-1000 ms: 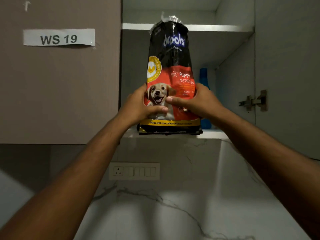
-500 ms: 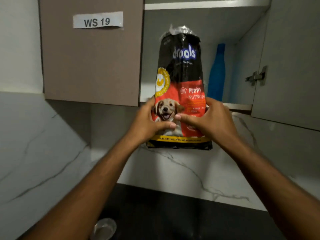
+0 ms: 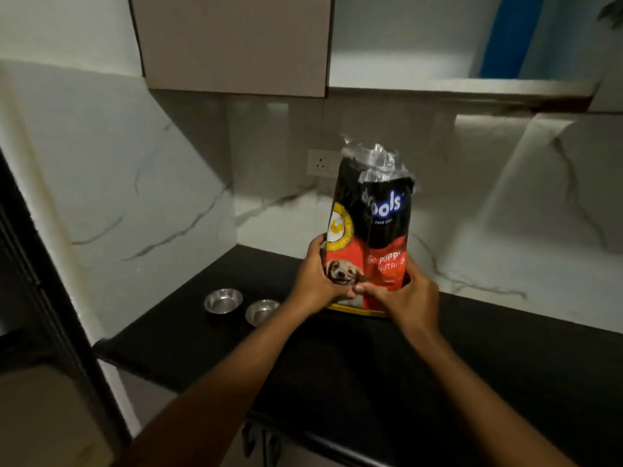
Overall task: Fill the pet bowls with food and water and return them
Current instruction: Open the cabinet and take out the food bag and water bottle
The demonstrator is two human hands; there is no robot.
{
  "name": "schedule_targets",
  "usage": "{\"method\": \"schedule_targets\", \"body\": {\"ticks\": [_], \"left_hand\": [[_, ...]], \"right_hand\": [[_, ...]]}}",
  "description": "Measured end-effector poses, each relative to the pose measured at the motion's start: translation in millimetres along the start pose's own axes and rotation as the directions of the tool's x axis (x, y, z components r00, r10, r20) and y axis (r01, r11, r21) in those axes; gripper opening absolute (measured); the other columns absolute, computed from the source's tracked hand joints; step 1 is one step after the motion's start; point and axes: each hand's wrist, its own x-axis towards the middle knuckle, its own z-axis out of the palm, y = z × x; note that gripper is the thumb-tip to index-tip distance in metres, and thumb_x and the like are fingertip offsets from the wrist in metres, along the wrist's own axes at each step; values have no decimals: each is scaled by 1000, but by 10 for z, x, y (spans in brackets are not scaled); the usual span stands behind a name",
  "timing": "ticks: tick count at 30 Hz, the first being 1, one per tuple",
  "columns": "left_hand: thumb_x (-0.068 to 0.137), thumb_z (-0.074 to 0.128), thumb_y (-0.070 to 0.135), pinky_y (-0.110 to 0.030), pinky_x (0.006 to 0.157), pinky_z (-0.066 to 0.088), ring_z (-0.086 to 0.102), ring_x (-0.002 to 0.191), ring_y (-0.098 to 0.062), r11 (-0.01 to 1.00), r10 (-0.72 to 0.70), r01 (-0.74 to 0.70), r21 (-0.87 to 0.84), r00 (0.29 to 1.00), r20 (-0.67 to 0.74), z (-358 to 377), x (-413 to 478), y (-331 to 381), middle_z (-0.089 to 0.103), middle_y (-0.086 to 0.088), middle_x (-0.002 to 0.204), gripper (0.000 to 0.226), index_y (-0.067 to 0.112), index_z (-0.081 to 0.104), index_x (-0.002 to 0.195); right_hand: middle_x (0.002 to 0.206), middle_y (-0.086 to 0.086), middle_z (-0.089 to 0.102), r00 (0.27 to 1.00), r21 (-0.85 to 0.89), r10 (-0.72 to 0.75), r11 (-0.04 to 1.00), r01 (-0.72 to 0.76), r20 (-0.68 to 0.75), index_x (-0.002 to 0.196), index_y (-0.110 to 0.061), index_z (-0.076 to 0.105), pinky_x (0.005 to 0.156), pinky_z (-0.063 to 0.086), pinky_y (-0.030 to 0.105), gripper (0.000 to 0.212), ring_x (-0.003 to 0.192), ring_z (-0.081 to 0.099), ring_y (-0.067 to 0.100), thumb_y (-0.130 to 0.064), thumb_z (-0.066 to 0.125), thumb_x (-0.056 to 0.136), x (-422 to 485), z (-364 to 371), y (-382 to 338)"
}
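A pale marble wall (image 3: 151, 183) with grey veins wraps round a corner behind one black bench (image 3: 371, 365). Above it hangs one wall cupboard, with its closed beige door (image 3: 232, 42) on the left. On the right is an open white shelf (image 3: 455, 85) holding one blue bottle (image 3: 505, 35), which is cut off by the top edge of the view.

One tall bag of puppy food (image 3: 374, 224) stands roughly upright over the back part of the bench, right of centre. It is black at the top and red below, with a puppy's face printed low on the front and crumpled silver foil at its mouth. Its yellow bottom edge is level with the bench top, but it is unclear whether it rests there or is just above it.

A person's two bare arms reach in from the bottom of the view. The left grip (image 3: 313, 281) is wrapped round the bag's lower left edge, and the right grip (image 3: 404, 298) is wrapped round its lower right. Both are clamped on the bag, and the two thumbs nearly meet across the front.

Two small round steel bowls (image 3: 223, 299) (image 3: 262, 311) sit side by side on the bench, just left of the left wrist, with bare metal showing inside. The right bowl is partly hidden by the forearm.

One white wall socket (image 3: 320, 162) is on the marble, just left of the bag's top.
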Motion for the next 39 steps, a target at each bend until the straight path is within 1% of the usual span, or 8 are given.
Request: {"method": "schedule_targets", "body": {"ticks": [6, 11, 14, 18, 22, 28, 33, 39], "left_hand": [[55, 91, 5, -39, 100, 50, 52, 124, -19, 991, -132, 132, 18, 990, 54, -49, 16, -826, 51, -2, 136, 109, 23, 29, 143], [63, 84, -4, -18, 82, 52, 55, 119, -12, 985, -170, 174, -14, 974, 147, -55, 61, -1419, 51, 5, 128, 95, 29, 30, 135], [62, 87, 3, -31, 95, 54, 58, 120, -16, 984, -167, 175, -33, 971, 173, -45, 101, -1758, 55, -1, 131, 92, 26, 36, 134], [59, 88, 19, -30, 95, 54, 59, 119, -11, 980, -182, 194, -52, 968, 172, -21, 86, -2016, 56, -2, 132, 93, 28, 37, 136], [59, 87, 22, -37, 99, 52, 55, 124, -14, 979, -186, 195, -54, 973, 140, -13, 85, -2211, 52, -1, 136, 96, 27, 35, 140], [62, 88, 15, -19, 100, 44, 44, 130, -1, 991, -130, 129, 19, 974, 184, -71, 82, -2307, 41, 3, 144, 107, 25, 24, 146], [66, 87, 15, -1, 91, 38, 42, 124, 13, 994, -103, 105, -2, 979, 174, -181, 131, -2172, 41, 5, 145, 101, 26, 27, 145], [75, 71, 44, -35, 108, 38, 44, 132, -8, 987, 58, -44, -152, 995, 86, -378, 488, -1547, 44, 8, 145, 78, 31, 34, 143]], "right_hand": [[113, 0, 69, 985, 30, 161, 986, -163, 53, 132, -19, 54, 83, 56, 26, 88, 99, 67, 14, -39, 92, 54, -276, 636, 518], [122, -4, 63, 945, 72, 294, 949, -306, 142, 139, -25, 43, 88, 56, 31, 92, 103, 63, 9, -30, 90, 60, -388, 1016, 885], [119, -7, 64, 922, 79, 365, 923, -376, 125, 136, -24, 46, 89, 56, 35, 87, 102, 64, 6, -26, 90, 60, -471, 1183, 1060], [106, -20, 58, 907, 74, 404, 907, -414, 116, 129, -40, 39, 89, 53, 26, 85, 95, 59, -4, -17, 89, 63, -538, 1301, 1136], [108, -21, 53, 908, 48, 405, 910, -412, 106, 132, -36, 38, 86, 47, 16, 87, 97, 55, -5, -16, 88, 64, -516, 1357, 1144], [117, -19, 56, 898, 95, 417, 897, -432, 141, 138, -29, 41, 83, 52, 13, 89, 104, 57, -6, -29, 88, 62, -555, 1262, 1129], [118, -21, 55, 904, 210, 426, 882, -423, 31, 136, -23, 45, 80, 47, 4, 80, 103, 55, -15, -18, 86, 68, -529, 1180, 984], [126, -8, 60, 929, 231, 331, 929, -290, -163, 130, -25, 51, 96, 50, 28, 66, 115, 59, 7, -23, 83, 72, -266, 925, 814]]}}
